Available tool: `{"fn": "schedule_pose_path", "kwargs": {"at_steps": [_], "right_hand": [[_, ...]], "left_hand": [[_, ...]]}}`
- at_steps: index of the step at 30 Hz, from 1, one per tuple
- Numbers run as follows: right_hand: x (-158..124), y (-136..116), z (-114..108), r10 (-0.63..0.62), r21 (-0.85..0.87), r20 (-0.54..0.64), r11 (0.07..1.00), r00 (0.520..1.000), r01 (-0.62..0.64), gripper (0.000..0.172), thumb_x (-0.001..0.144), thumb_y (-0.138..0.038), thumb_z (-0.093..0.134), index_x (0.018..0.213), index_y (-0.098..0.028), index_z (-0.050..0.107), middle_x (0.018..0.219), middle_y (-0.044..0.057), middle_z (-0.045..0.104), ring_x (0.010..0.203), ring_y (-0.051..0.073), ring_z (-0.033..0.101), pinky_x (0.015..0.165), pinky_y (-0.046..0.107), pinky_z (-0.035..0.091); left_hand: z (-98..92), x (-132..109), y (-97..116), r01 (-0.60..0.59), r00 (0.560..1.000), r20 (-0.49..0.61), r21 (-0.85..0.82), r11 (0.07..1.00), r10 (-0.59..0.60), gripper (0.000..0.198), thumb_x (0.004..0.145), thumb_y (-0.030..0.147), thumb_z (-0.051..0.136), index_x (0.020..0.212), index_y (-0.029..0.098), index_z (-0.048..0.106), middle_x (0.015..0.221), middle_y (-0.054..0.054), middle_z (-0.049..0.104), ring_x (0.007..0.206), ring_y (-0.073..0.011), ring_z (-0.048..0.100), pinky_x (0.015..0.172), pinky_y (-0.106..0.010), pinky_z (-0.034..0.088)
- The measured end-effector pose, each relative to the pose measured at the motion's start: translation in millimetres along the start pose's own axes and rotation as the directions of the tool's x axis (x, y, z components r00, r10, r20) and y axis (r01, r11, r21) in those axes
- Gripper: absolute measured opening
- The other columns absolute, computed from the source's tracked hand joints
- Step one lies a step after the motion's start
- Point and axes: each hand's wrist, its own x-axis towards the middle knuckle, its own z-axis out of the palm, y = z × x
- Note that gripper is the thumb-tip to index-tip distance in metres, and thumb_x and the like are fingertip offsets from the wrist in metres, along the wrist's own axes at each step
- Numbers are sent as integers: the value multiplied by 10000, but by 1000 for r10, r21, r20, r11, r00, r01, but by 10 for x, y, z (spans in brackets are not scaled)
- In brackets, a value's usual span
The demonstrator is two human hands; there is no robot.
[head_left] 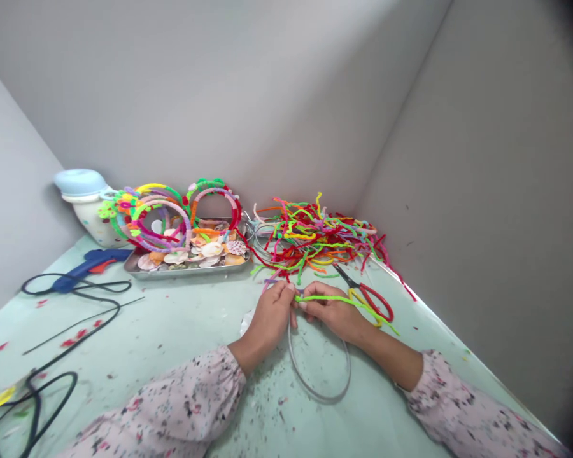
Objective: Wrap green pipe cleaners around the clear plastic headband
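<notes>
My left hand [271, 316] is closed, its thumb and fingers pinching a thin grey headband [321, 399] whose bare curve hangs down toward me. A bright green pipe cleaner [332, 298] starts at the left fingertips and runs rightward across my right hand [337, 317]. That hand is closed too, pinching the pipe cleaner close to the left fingertips; the exact grip is partly hidden. Bits of purple and pink pipe cleaner [270, 282] show just beyond the fingers. Scissors [375, 300] with red and yellow handles lie by my right hand, partly covered by the green strand.
Behind lies a heap of coloured pipe cleaners [315, 232]. A metal tray [186, 273] holds shells [210, 249] and wrapped headbands [165, 219]. At left are a blue glue gun [83, 270], its black cable [117, 312] and a white container with a blue lid [83, 184]. Grey walls enclose the table.
</notes>
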Motion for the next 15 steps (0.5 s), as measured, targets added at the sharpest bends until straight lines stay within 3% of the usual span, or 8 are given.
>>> {"fn": "schedule_pose_path", "kwargs": {"at_steps": [7,15], "right_hand": [[8,-92,12,2,-4,8,1000,1000,-2,176,797,-361,593,809,-194,540,632,-34,544,568,111,513,552,229,392],[8,-61,6,-13,-61,28,998,1000,15,135,786,-333,562,837,-208,552,635,-41,549,575,115,512,549,230,375]], "left_hand": [[-9,9,-16,-37,999,15,-79,996,38,266,868,405,402,767,173,482,495,54,484,408,-96,469,475,-217,344],[-28,-20,39,-113,993,17,-48,992,114,271,853,400,438,733,163,493,512,50,478,446,-91,458,521,-219,359]]}}
